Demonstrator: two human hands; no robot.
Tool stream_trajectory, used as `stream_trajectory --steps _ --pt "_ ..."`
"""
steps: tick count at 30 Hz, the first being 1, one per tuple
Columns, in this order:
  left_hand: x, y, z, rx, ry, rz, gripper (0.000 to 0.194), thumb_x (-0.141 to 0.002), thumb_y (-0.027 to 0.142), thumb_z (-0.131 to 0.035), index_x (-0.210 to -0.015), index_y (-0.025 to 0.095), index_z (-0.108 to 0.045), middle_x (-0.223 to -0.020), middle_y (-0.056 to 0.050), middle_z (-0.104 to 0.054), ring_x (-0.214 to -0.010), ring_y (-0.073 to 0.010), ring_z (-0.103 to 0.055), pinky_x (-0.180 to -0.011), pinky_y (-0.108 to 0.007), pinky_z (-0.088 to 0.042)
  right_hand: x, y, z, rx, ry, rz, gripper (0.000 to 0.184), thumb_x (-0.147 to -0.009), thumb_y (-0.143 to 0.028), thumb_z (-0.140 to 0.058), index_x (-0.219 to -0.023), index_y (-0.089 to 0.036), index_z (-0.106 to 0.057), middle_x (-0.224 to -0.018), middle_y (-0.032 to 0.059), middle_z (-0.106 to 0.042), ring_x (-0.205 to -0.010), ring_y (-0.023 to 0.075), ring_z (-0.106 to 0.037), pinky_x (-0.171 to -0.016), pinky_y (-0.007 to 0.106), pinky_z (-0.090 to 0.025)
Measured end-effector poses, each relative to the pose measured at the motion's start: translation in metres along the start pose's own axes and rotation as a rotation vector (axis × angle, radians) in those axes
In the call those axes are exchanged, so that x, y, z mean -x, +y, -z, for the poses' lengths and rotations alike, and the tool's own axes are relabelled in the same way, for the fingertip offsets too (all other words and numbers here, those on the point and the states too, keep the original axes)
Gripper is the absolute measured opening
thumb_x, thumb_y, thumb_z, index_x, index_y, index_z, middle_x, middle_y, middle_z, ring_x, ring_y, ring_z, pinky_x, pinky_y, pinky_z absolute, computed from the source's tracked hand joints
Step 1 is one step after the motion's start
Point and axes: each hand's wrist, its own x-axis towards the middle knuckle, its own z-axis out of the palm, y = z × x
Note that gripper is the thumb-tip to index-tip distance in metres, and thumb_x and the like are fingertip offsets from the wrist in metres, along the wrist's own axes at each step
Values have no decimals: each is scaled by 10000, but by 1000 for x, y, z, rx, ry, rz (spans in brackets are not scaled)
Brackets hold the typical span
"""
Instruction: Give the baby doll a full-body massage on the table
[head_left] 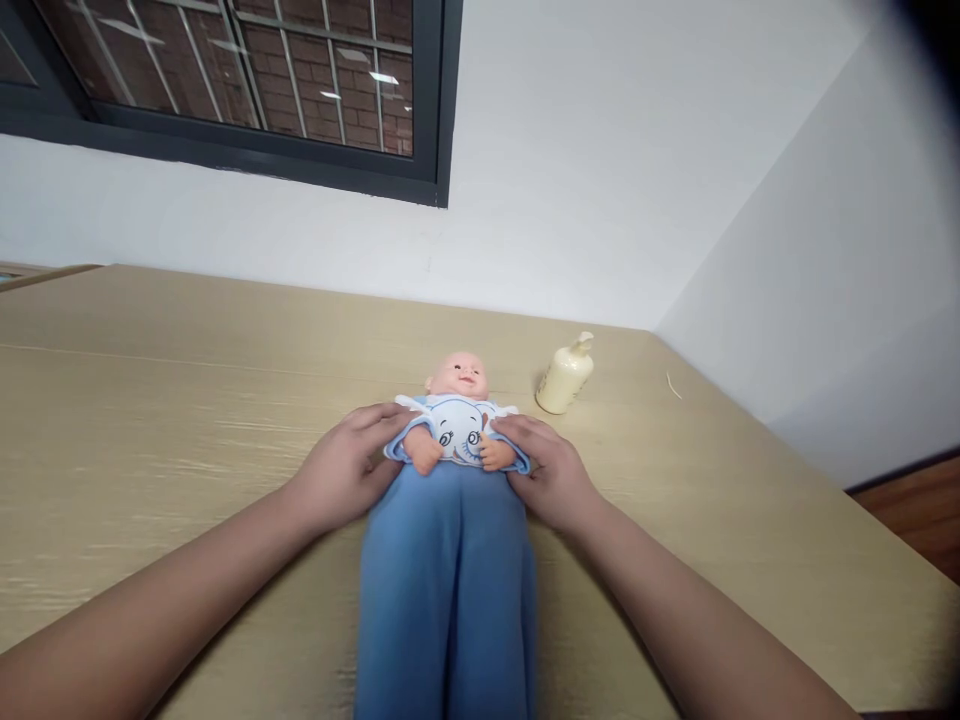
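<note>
A baby doll (462, 378) lies on its back on the wooden table, its head toward the wall. It wears a white and light-blue top (457, 425) with an elephant face and long blue trousers (448, 590) that reach toward me. On the doll's left-hand side as I see it, my left hand (349, 460) grips the sleeve and flank, fingers over the top and thumb lower by the waist. My right hand (551, 465) clasps the opposite side in the same way, fingertips on the shirt near the sleeve. The doll's feet are out of view.
A cream pump bottle (564, 380) stands right of the doll's head. Farther right, a thin pale strip (673, 385) lies on the table (187, 440). Behind the table rises a white wall (555, 180) with a dark-framed window (431, 110); another wall meets it at right.
</note>
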Motion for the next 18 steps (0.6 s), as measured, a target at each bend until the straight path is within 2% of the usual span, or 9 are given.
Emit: stream_trajectory --steps 3,5,8,11,14,16,18 --pt "1 -2 0 91 53 58 410 -869 301 -640 -1275 286 -698 -1329 -48 -653 -1216 -324 -595 -1091 -409 -442 0 1 0 -66 44 -71 666 -738 -66 -617 -1350 -328 -627 -1330 11 -671 -1245 257 -616 -1105 445 -471" --pt "2 -3 0 170 76 142 380 -850 353 -693 -1221 278 -725 -1270 -51 -686 -1173 -329 -617 -1068 -407 -460 1 1 2 -110 70 -140 597 -775 -135 -665 -1340 -325 -636 -1325 15 -677 -1209 264 -641 -1075 438 -492" --pt "1 -9 2 385 145 361 406 -796 434 -771 -1145 229 -743 -1181 -77 -724 -1109 -350 -647 -1013 -428 -503 2 4 4 -221 143 -282 498 -820 -258 -710 -1313 -301 -656 -1300 29 -695 -1186 276 -658 -1053 435 -503" --pt "0 -18 2 711 234 545 475 -720 467 -843 -1079 177 -731 -1132 -102 -737 -1090 -354 -662 -967 -438 -542 3 13 8 -363 236 -421 473 -811 -321 -745 -1275 -258 -675 -1307 52 -692 -1235 286 -628 -1098 442 -461" --pt "-3 -32 2 994 289 666 482 -694 399 -880 -1081 164 -714 -1163 -114 -727 -1110 -315 -670 -943 -396 -575 3 27 10 -500 298 -525 413 -776 -348 -784 -1160 -214 -716 -1200 74 -737 -1186 300 -651 -1098 475 -454" --pt "-4 -41 1 1071 314 744 417 -732 326 -860 -1086 163 -712 -1183 -119 -722 -1121 -289 -676 -936 -372 -591 2 36 11 -660 330 -607 359 -755 -342 -800 -1075 -197 -729 -1098 78 -765 -1099 302 -690 -1046 492 -500" --pt "-4 -47 0 1101 334 804 327 -797 257 -801 -1098 165 -710 -1208 -119 -715 -1135 -276 -676 -931 -361 -603 1 44 12 -871 341 -713 353 -750 -303 -800 -1077 -202 -717 -1090 79 -767 -1048 291 -713 -987 487 -548"
